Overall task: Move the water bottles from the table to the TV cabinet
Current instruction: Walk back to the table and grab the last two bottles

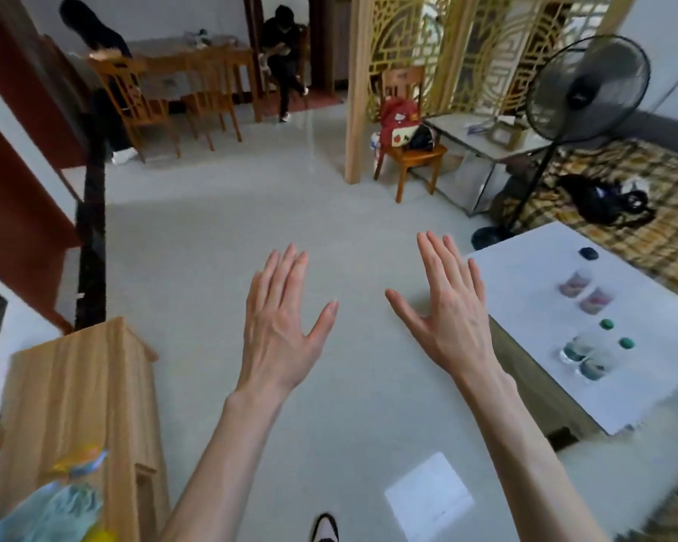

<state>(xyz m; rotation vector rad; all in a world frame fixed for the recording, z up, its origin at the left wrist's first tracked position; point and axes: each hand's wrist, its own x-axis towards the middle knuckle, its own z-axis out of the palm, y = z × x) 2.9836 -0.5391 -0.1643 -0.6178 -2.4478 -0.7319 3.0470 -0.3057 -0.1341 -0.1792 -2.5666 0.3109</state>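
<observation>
Several clear water bottles stand on the white table [525, 307] at the right. Two have green caps [588, 352] and sit nearest me; two more with pinkish labels [586, 293] stand beyond them. A dark cap [589, 253] lies farther back. The wooden TV cabinet [83, 393] is at the lower left, with a blurred bluish packet [51, 506] on it. My left hand [280, 326] and my right hand [449, 307] are held out over the floor between table and cabinet, both open with fingers spread, holding nothing.
A black standing fan [576, 99] rises behind the table beside a checked rug [642, 213]. A wooden chair [410, 150] with a red bag stands by a post. Two people sit at a far dining table [181, 56]. A white sheet [429, 494] lies on the floor.
</observation>
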